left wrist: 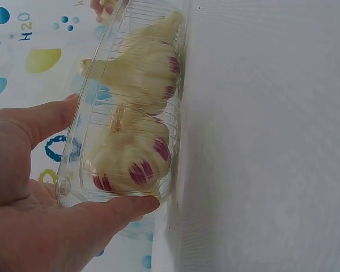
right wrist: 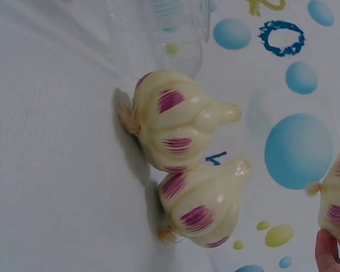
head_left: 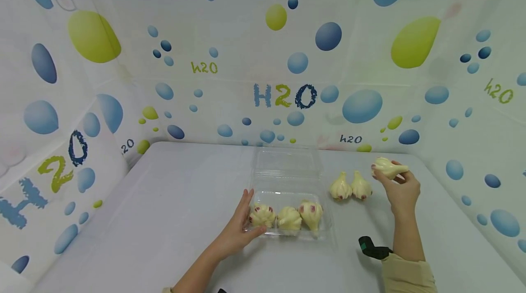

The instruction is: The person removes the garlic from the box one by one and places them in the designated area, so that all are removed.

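Raised above the table's right side, my right hand point(head_left: 403, 192) pinches a garlic bulb point(head_left: 385, 168), its stem pointing right; part of that bulb point(right wrist: 337, 198) enters the right wrist view's edge. My left hand point(head_left: 237, 228) holds the left end of a clear plastic clamshell box point(head_left: 327, 222), thumb along the near side. Three garlic bulbs sit inside in a row: left point(head_left: 262, 215), middle point(head_left: 289, 218) and right point(head_left: 311, 211). Two more, a left bulb point(head_left: 340, 187) and a right bulb point(head_left: 361, 186), stand side by side on the table, stems up.
The box's clear lid point(head_left: 286, 161) lies folded back toward the rear wall. A white table point(head_left: 176, 192) carries everything, with a patterned sheet point(head_left: 230, 46) behind and at the sides. A black strap-like piece point(head_left: 374, 248) sticks out beside the right wrist.
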`<action>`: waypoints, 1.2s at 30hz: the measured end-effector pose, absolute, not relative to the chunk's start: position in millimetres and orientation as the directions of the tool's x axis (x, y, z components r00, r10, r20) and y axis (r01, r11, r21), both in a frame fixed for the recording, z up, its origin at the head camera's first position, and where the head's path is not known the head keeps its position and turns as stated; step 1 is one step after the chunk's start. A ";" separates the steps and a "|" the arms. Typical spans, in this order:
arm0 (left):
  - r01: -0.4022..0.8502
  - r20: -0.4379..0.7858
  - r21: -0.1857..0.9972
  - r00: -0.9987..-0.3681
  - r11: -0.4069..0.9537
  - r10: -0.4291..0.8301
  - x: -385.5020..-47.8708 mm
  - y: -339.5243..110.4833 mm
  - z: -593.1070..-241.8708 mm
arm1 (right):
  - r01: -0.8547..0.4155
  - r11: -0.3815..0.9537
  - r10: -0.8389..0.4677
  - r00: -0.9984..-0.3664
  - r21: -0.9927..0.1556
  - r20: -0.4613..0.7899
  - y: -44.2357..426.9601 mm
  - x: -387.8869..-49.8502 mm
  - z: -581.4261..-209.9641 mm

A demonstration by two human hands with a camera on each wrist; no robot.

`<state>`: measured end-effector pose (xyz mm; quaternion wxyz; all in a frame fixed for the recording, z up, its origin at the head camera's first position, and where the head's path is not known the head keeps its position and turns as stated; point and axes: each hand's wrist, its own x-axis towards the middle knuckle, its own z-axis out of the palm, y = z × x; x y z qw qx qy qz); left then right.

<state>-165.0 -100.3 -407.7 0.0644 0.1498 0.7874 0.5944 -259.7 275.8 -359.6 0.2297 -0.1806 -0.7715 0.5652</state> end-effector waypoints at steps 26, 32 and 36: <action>0.172 0.085 0.948 -0.948 0.267 0.307 -165.7 -100.7 -409.3 | 0.148 0.418 0.530 -0.841 -0.896 0.107 290.7 -262.4 -379.5; 0.170 0.084 0.949 -0.948 0.265 0.306 -166.3 -100.5 -409.3 | 0.162 0.437 0.513 -0.853 -0.885 0.097 292.3 -261.6 -382.6; 0.170 0.085 0.949 -0.949 0.266 0.304 -166.2 -100.6 -409.3 | 0.177 0.449 0.498 -0.864 -0.876 0.080 294.6 -262.0 -386.0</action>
